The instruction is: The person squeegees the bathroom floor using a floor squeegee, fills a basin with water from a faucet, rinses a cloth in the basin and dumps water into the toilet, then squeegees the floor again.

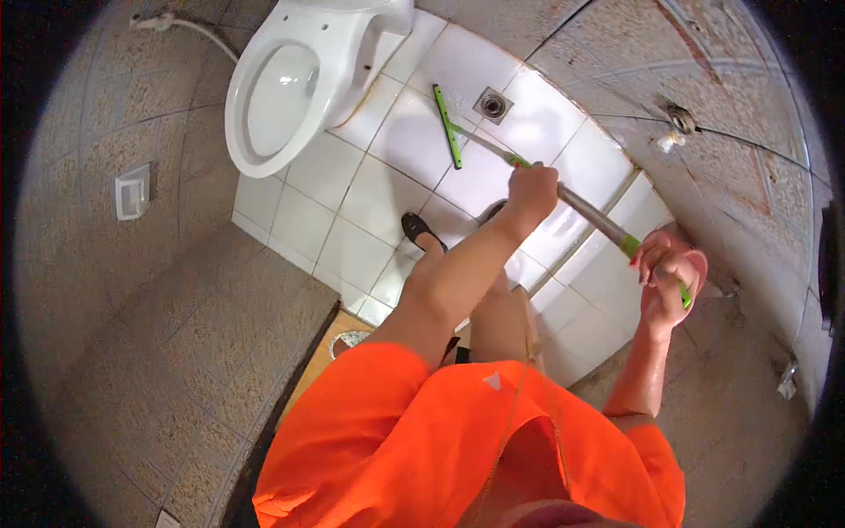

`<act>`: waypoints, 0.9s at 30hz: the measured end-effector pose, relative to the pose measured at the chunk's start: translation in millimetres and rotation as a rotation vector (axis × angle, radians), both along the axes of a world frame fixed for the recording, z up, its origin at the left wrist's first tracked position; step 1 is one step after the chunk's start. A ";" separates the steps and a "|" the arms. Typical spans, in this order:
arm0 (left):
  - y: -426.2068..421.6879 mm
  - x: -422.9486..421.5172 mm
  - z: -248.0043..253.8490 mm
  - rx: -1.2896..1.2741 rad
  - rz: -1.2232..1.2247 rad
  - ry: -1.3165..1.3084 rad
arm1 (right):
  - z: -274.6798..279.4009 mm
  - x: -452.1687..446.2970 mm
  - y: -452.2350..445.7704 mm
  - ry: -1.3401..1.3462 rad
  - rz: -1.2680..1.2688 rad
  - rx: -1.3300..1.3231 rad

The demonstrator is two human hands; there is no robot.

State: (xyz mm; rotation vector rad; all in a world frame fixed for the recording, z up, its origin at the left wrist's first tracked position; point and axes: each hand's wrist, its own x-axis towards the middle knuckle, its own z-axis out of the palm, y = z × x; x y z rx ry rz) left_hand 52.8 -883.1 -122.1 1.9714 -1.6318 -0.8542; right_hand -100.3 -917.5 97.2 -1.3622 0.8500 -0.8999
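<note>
A squeegee with a green blade (pixel 447 127) rests on the white tiled floor (pixel 378 195), beside a square drain (pixel 493 106). Its long grey handle (pixel 591 211) slants across toward the right. My left hand (pixel 533 195) is wrapped round the handle on the blade side. Near the green grip at the upper end, my right hand (pixel 666 271) is closed round the handle. A pink round object (pixel 695 257) shows just behind my right hand; part of it is hidden.
A white toilet (pixel 286 92) stands at the upper left, close to the blade. A tap (pixel 682 119) sticks out of the right wall. A soap dish (pixel 133 192) is on the left wall. My feet (pixel 422 231) are on the tiles below the blade.
</note>
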 end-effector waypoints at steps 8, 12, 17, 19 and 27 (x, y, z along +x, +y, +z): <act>220.8 102.3 21.0 0.375 0.502 0.035 | -103.0 82.3 102.7 0.047 0.604 0.096; 407.0 160.1 -124.4 0.704 0.728 0.353 | -104.3 142.8 137.8 0.415 0.865 0.168; 281.9 93.6 -84.0 0.380 0.365 0.079 | -148.9 100.0 106.3 0.141 0.704 0.476; 190.1 50.9 -45.1 0.431 0.542 0.222 | -139.4 57.1 57.7 0.225 0.623 0.240; 25.2 -25.0 1.2 0.252 0.322 0.175 | -3.5 -3.6 -64.3 0.215 0.489 0.144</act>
